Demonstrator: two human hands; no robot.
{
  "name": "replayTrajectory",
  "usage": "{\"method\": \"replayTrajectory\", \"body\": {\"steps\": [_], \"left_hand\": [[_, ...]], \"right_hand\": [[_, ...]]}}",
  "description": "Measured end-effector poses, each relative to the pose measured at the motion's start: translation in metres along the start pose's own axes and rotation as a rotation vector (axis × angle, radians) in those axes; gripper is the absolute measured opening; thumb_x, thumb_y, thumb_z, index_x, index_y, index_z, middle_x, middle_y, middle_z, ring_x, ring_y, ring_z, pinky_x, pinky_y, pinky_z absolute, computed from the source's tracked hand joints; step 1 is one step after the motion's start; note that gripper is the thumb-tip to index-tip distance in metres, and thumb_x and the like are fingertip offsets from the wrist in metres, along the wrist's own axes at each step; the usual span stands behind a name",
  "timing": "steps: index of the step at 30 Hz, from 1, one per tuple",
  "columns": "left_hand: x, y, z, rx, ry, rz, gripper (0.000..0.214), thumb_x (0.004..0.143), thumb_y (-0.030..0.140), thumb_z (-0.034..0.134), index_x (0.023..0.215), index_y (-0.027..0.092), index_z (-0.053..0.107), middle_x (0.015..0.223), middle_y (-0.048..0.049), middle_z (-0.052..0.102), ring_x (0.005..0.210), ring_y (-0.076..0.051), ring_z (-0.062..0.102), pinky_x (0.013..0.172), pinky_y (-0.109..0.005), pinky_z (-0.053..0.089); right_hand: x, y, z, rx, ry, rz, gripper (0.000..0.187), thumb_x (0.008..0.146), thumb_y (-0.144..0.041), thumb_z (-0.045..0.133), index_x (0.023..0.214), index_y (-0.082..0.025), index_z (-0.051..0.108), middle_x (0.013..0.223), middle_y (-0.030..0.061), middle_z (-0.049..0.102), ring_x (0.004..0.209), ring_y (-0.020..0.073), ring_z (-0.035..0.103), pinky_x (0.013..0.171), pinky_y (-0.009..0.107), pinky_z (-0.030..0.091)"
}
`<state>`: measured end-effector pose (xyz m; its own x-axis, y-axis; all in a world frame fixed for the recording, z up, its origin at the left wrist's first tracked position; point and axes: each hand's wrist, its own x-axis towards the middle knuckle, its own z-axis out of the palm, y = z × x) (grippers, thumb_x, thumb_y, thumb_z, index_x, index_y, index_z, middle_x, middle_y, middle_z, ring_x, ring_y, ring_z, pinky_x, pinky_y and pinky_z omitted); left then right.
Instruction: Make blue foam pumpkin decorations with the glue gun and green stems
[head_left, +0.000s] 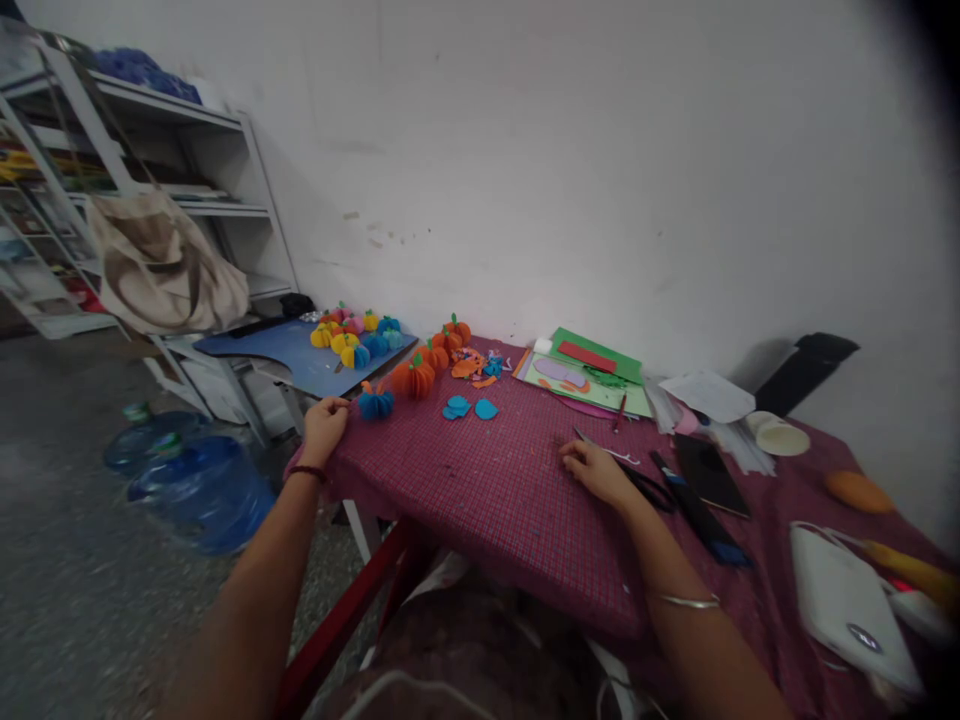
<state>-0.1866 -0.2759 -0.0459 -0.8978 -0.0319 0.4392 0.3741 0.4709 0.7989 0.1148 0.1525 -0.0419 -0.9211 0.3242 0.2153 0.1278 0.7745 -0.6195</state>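
Blue paper pumpkin [376, 402] with an orange stem sits near the left edge of a table spread with a red checked cloth [480, 490]. Just left of it, at the table's edge, is the person's left hand [325, 428], its thumb and fingers drawn together; whether anything is pinched between them cannot be told. A dark red bracelet circles that wrist.

Behind the blue pumpkin, orange paper pumpkins [412, 378] run in a row towards the wall, with orange and blue paper scraps [471, 364] beside them. Blue teardrop-shaped cutouts [486, 409] lie flat to the right of the blue pumpkin, well apart from both hands.

The right hand [595, 472] rests lower on the cloth, fingers loosely curled, over a pair of dark-handled scissors [651, 488]; it cannot be told whether it grips them. A silvery bangle is on that forearm.

Beyond the right hand are green sheets [634, 400] and a red pen [621, 412]. Farther right lie a black notebook [711, 475] and a white device [847, 600].

To the left, a blue table [300, 362] carries more paper pumpkins in yellow, pink and blue. Past it stand metal shelves with a canvas bag [169, 265] hanging, and large water bottles [206, 495] on the floor.
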Motion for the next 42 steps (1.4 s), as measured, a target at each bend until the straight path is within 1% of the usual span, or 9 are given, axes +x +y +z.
{"method": "replayTrajectory", "body": {"steps": [6,9,13,15,17,20,26,35,42], "left_hand": [[-0.003,0.002,-0.001,-0.051,-0.002,-0.005,0.026,0.063,0.031,0.049,0.076,0.016,0.066,0.064,-0.0025,0.064,0.059,-0.017,0.054,0.054,-0.025,0.041],[-0.006,0.005,-0.003,-0.080,-0.013,-0.002,0.028,0.066,0.035,0.051,0.078,0.015,0.065,0.063,-0.0011,0.061,0.057,-0.015,0.052,0.052,-0.024,0.039],[-0.009,0.011,-0.006,-0.087,-0.017,0.025,0.033,0.074,0.045,0.050,0.071,0.015,0.062,0.060,-0.0002,0.058,0.057,-0.014,0.051,0.054,-0.024,0.039],[-0.011,0.014,-0.006,-0.075,-0.039,0.055,0.037,0.075,0.050,0.050,0.070,0.015,0.062,0.061,-0.0004,0.059,0.059,-0.014,0.052,0.056,-0.024,0.040],[-0.012,0.016,-0.004,-0.050,-0.095,0.092,0.038,0.071,0.052,0.057,0.074,0.015,0.064,0.065,-0.0009,0.062,0.062,-0.015,0.054,0.059,-0.024,0.042],[-0.013,0.016,0.001,0.007,-0.180,0.141,0.036,0.065,0.050,0.066,0.078,0.016,0.067,0.070,-0.0016,0.066,0.066,-0.017,0.058,0.062,-0.025,0.043],[-0.010,0.011,0.005,0.113,-0.227,0.206,0.028,0.072,0.042,0.059,0.082,0.019,0.070,0.080,-0.0043,0.071,0.074,-0.021,0.062,0.069,-0.028,0.045],[-0.007,0.008,0.004,0.140,-0.244,0.226,0.024,0.072,0.037,0.054,0.077,0.020,0.070,0.076,-0.0040,0.070,0.072,-0.021,0.060,0.069,-0.028,0.043],[-0.010,0.017,-0.001,0.047,-0.203,0.163,0.025,0.070,0.039,0.052,0.072,0.019,0.067,0.072,-0.0036,0.068,0.072,-0.021,0.057,0.068,-0.027,0.043]], "right_hand": [[0.000,0.001,0.001,0.003,-0.005,0.017,0.021,0.079,-0.027,0.051,0.091,-0.019,0.067,0.080,0.0045,0.069,0.071,0.0185,0.062,0.070,0.030,0.046],[0.000,0.001,0.001,0.009,0.000,0.009,0.020,0.079,-0.027,0.052,0.090,-0.019,0.067,0.079,0.0044,0.069,0.070,0.0186,0.061,0.069,0.030,0.046],[0.000,0.001,0.001,0.017,0.007,0.000,0.018,0.078,-0.025,0.053,0.088,-0.019,0.067,0.076,0.0037,0.069,0.068,0.0181,0.061,0.069,0.030,0.046],[0.000,0.001,0.000,0.015,0.005,0.004,0.018,0.079,-0.025,0.053,0.088,-0.019,0.067,0.075,0.0032,0.068,0.068,0.0179,0.061,0.069,0.030,0.046],[-0.001,0.000,0.000,0.012,-0.001,0.009,0.019,0.079,-0.026,0.052,0.089,-0.019,0.067,0.074,0.0029,0.068,0.067,0.0178,0.060,0.068,0.030,0.046],[-0.001,-0.001,0.000,0.011,-0.008,0.015,0.020,0.080,-0.027,0.051,0.090,-0.019,0.067,0.074,0.0028,0.068,0.068,0.0179,0.061,0.068,0.030,0.046],[0.000,0.001,0.000,0.013,-0.001,0.009,0.020,0.079,-0.027,0.051,0.089,-0.018,0.067,0.072,0.0023,0.066,0.067,0.0178,0.060,0.069,0.031,0.047],[0.000,-0.001,0.000,0.014,0.007,0.001,0.018,0.078,-0.026,0.053,0.087,-0.019,0.067,0.074,0.0029,0.068,0.068,0.0180,0.061,0.069,0.031,0.047],[0.000,-0.002,0.000,0.025,0.000,0.015,0.019,0.077,-0.025,0.053,0.088,-0.019,0.067,0.071,0.0022,0.067,0.065,0.0176,0.060,0.066,0.030,0.046]]}}
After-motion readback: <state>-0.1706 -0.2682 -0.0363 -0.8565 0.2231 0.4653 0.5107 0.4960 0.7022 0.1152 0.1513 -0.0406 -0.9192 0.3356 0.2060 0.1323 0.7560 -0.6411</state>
